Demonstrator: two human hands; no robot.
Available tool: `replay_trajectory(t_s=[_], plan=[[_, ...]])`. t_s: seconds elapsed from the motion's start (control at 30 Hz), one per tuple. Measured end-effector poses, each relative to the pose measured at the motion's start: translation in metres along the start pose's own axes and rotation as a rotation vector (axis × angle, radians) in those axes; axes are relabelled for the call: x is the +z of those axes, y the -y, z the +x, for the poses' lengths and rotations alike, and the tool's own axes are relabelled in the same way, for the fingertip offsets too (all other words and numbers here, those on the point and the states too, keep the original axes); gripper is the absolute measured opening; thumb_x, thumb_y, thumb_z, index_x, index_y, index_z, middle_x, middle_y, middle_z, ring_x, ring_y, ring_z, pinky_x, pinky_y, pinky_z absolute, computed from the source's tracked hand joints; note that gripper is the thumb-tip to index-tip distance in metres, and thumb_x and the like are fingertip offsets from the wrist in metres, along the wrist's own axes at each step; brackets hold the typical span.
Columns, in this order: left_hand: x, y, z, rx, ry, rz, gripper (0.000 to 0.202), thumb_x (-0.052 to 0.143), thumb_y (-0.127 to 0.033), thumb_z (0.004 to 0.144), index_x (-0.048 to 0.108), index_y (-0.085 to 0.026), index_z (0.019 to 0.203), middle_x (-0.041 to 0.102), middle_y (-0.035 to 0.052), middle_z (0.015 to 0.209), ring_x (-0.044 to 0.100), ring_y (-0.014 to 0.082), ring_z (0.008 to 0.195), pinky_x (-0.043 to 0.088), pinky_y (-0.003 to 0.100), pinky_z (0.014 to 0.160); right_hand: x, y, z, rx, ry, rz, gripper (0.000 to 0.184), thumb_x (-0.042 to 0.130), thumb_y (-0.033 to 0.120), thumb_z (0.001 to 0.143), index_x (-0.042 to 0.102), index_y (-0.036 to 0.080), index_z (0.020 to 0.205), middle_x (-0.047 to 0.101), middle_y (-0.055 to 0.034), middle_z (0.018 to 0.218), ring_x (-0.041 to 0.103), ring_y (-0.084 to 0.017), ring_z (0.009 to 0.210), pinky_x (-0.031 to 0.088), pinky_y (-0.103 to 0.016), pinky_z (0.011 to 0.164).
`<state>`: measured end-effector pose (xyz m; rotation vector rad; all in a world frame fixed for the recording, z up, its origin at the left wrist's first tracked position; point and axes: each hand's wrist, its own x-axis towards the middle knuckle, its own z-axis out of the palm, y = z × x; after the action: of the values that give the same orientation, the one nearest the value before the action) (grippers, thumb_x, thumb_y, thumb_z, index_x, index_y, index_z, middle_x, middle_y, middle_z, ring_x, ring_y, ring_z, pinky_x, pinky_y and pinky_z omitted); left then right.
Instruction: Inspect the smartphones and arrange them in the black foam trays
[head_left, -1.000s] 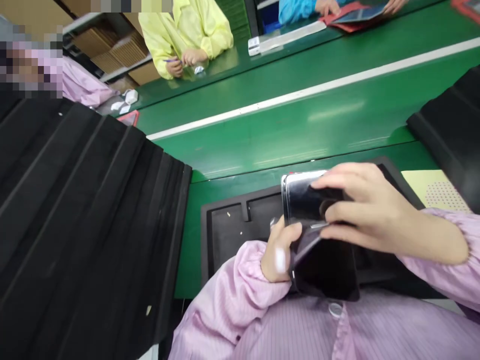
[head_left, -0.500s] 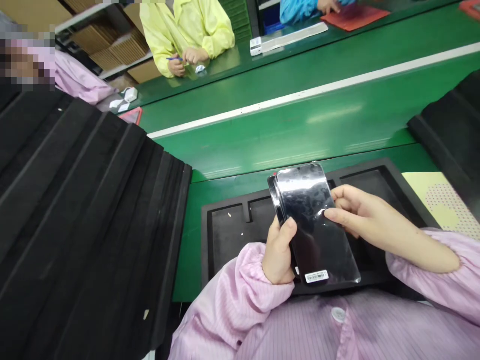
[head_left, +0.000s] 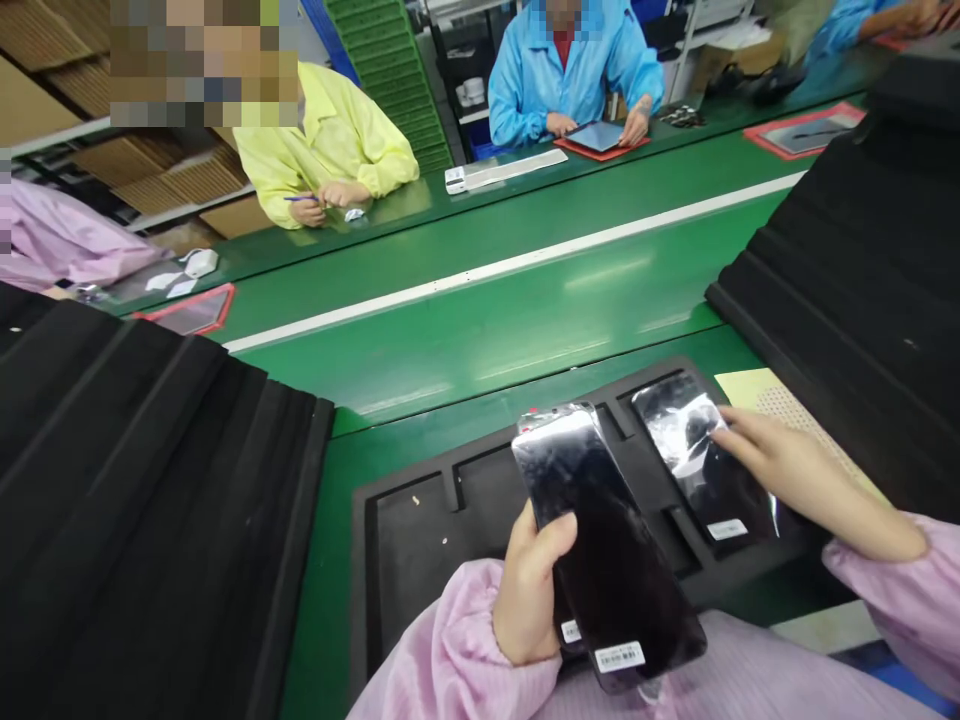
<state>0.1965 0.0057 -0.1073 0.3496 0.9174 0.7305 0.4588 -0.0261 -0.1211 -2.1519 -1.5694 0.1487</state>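
Observation:
My left hand (head_left: 534, 570) is closed round a small stack of black tablets (head_left: 600, 520) in clear film, its thumb on the top one. A white barcode label is stuck near the lower edge of that top tablet, and a second label peeks out beside it. With my right hand (head_left: 787, 460) I grip the right edge of another film-wrapped tablet (head_left: 705, 470), which lies in or just over the right compartment of a black foam tray (head_left: 405, 590). Whether it touches the tray floor I cannot tell. The fingers under its edge are partly hidden.
Tall stacks of black foam trays stand at left (head_left: 150, 520) and right (head_left: 862, 290). A dotted yellow sheet (head_left: 795, 420) lies beside the tray. Across the green conveyor (head_left: 487, 310), co-workers in yellow and blue sit near red-framed pads (head_left: 806, 132).
My right hand has drawn one tablet off the stack and carried it right, to the tray's right compartment. My left hand still holds the others. The view has shifted.

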Motion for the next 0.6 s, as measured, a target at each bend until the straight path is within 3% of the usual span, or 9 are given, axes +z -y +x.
replay_trajectory(t_s=[0.1,0.2,0.3,0.4,0.5,0.6], plan=[[-0.003,0.005,0.001,0.011,0.049,0.142,0.035,0.078,-0.033,0.054,0.064,-0.014,0.080,0.063,0.0020,0.070,0.057,0.0166,0.065,0.045,0.029,0.065,0.005,0.007,0.003,-0.354,-0.141,-0.218,0.043,0.037,0.050,0.087,0.063,0.016,0.091,0.061,-0.0129,0.079,0.058,-0.028,0.069,0.048,-0.041,0.058],[-0.007,0.008,0.003,0.012,0.126,0.259,0.040,0.079,-0.039,0.053,0.064,-0.013,0.080,0.060,0.0016,0.068,0.052,0.0146,0.064,0.041,0.027,0.063,-0.008,0.042,0.016,-0.615,-0.255,-0.039,0.018,0.047,0.031,0.089,0.060,0.018,0.093,0.060,-0.0089,0.083,0.058,-0.023,0.074,0.049,-0.035,0.062],[-0.010,0.008,0.004,0.017,0.199,0.300,0.043,0.077,-0.041,0.055,0.064,-0.013,0.085,0.060,0.0025,0.073,0.050,0.0147,0.068,0.040,0.027,0.067,-0.014,0.085,0.031,-0.748,-0.069,0.263,0.013,0.047,0.019,0.090,0.060,0.021,0.090,0.060,-0.0035,0.082,0.057,-0.016,0.078,0.049,-0.028,0.066],[-0.012,0.005,0.004,0.033,0.232,0.343,0.045,0.076,-0.040,0.057,0.064,-0.014,0.091,0.060,0.0034,0.078,0.049,0.0151,0.072,0.039,0.028,0.069,-0.003,0.115,0.044,-0.826,0.061,0.376,0.016,0.047,0.024,0.090,0.062,0.020,0.091,0.060,-0.0067,0.095,0.054,-0.018,0.093,0.049,-0.031,0.075],[-0.013,0.001,0.004,0.054,0.214,0.374,0.042,0.076,-0.039,0.059,0.065,-0.014,0.090,0.059,0.0029,0.077,0.047,0.0148,0.071,0.038,0.027,0.067,0.008,0.125,0.050,-0.910,0.030,0.371,0.016,0.048,0.020,0.089,0.061,0.018,0.079,0.060,-0.0080,0.101,0.051,-0.021,0.102,0.047,-0.035,0.081],[-0.012,-0.003,0.004,0.076,0.204,0.350,0.039,0.076,-0.038,0.059,0.065,-0.013,0.087,0.059,0.0028,0.077,0.047,0.0142,0.069,0.038,0.027,0.067,0.004,0.122,0.038,-1.078,-0.050,0.326,0.018,0.047,0.013,0.088,0.059,0.019,0.076,0.064,-0.0033,0.094,0.053,-0.019,0.102,0.043,-0.038,0.089]])
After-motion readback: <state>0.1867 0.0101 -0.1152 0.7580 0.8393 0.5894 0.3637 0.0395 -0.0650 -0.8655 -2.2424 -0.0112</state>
